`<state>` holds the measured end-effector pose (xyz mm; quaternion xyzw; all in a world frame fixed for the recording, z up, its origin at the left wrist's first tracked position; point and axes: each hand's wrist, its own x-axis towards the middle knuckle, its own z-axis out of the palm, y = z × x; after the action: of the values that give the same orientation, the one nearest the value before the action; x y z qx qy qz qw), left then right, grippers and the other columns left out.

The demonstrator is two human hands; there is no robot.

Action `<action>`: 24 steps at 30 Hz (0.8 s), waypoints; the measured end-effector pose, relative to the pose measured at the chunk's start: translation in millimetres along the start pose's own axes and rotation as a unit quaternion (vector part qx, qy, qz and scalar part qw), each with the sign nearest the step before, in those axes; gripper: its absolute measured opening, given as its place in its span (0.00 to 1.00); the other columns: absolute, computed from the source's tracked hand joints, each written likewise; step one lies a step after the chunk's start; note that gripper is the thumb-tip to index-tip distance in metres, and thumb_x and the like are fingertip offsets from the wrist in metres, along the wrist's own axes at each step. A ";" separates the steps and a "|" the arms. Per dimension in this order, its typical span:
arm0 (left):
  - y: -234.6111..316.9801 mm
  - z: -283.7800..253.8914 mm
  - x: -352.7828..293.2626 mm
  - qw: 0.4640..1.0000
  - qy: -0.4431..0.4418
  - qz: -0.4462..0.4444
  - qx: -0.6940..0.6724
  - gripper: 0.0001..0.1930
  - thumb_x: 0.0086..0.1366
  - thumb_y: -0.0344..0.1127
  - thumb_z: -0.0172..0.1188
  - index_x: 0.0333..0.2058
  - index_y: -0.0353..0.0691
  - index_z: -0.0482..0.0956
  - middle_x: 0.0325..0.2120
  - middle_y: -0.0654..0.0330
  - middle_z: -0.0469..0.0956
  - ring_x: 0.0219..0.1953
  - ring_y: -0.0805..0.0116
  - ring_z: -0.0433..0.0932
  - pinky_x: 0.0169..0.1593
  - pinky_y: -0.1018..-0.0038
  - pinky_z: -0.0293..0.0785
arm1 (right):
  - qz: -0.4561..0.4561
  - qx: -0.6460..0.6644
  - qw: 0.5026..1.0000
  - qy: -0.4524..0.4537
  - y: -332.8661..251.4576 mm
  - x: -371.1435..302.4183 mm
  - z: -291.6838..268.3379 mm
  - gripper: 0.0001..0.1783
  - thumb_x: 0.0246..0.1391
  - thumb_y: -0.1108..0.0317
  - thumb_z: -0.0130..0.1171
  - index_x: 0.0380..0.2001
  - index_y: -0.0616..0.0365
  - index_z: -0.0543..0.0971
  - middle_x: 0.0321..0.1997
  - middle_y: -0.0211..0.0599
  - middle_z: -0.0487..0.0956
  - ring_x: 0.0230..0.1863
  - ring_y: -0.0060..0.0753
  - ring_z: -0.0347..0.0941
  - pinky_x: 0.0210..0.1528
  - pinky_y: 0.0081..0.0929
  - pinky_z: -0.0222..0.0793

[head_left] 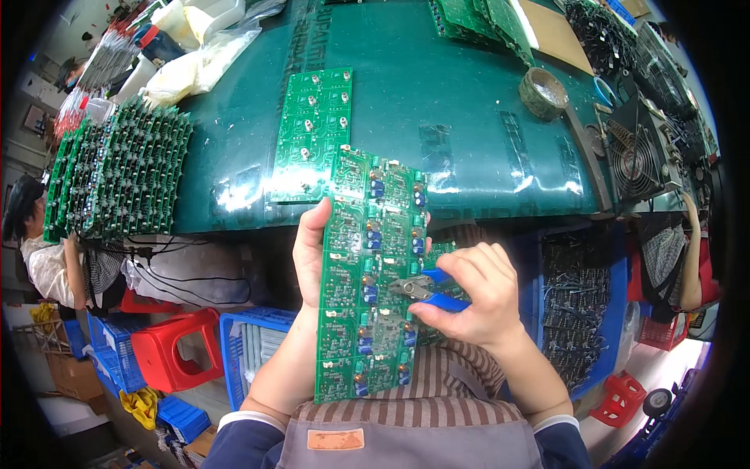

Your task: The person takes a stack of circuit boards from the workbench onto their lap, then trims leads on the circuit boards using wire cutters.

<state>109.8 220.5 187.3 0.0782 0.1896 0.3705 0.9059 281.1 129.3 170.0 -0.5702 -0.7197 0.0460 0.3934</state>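
Observation:
My left hand [308, 262] grips the left edge of a long green circuit board panel [344, 273], with the thumb on its near face and fingertips showing at the right edge. The panel is tilted up over my lap and carries rows of blue and orange components and white connectors. In my right hand [488, 295] is a pair of side cutters [416, 287] with blue handles. Their jaws are at the components in the middle of the panel; whether they touch one I cannot tell. Beyond the panel, another green board [312, 129] lies on the table.
The green-covered table [391, 86] bears stacked circuit boards [125, 168] at left, more boards [484, 23] at the back, a tape roll [543, 94] and a fan [634, 160] at right. A blue crate [617, 289] and red stool [180, 352] flank me. People sit at both sides.

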 end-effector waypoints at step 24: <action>1.7 -16.3 1.7 0.995 -0.050 -0.007 -0.084 0.38 0.67 0.60 0.48 0.64 0.34 0.64 0.60 0.36 0.69 0.57 0.37 0.74 0.58 0.37 0.71 | -0.016 0.006 1.000 0.012 -3.2 3.6 2.3 0.28 0.34 0.46 0.78 0.29 0.57 0.80 0.26 0.34 0.77 0.25 0.36 0.74 0.30 0.31 0.68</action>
<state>103.2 223.0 172.3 0.0192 0.1133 0.3746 0.9200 276.9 132.2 171.9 -0.5568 -0.7238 0.0370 0.4058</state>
